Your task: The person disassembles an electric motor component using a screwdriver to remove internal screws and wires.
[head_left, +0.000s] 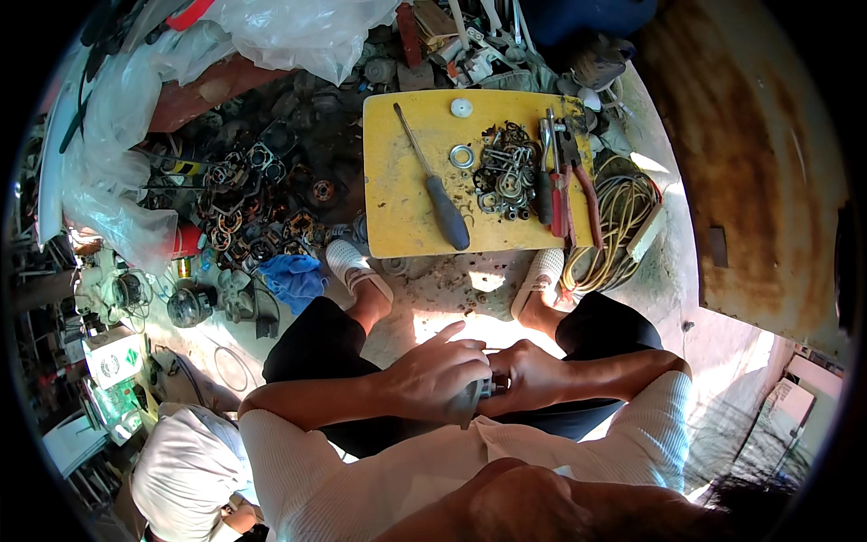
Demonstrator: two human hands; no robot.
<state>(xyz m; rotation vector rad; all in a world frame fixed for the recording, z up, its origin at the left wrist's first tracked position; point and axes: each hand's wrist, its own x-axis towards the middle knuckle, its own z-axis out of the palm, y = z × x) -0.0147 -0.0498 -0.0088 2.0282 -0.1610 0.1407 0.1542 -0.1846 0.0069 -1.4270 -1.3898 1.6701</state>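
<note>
Close to my body, above my lap, my two hands meet around a grey metal part [470,403]. My left hand [432,378] grips its broad side, with the index finger raised. My right hand [528,375] is closed at the part's narrower, shiny end; its fingers hide most of that end. What kind of part it is I cannot tell. Beyond my feet stands a low yellow table [397,181]. On it are a screwdriver [444,212], a metal ring [461,156], a white disc [461,107], a heap of small metal parts [508,172] and pliers [582,185].
Left of the table lie piled motor parts [262,199] and a blue cloth [293,280]. A coiled cable [619,226] rests on the right, near a rusty panel [768,181]. Plastic sheeting [117,181] hangs at far left. Another person's light-clothed back [190,474] shows at lower left.
</note>
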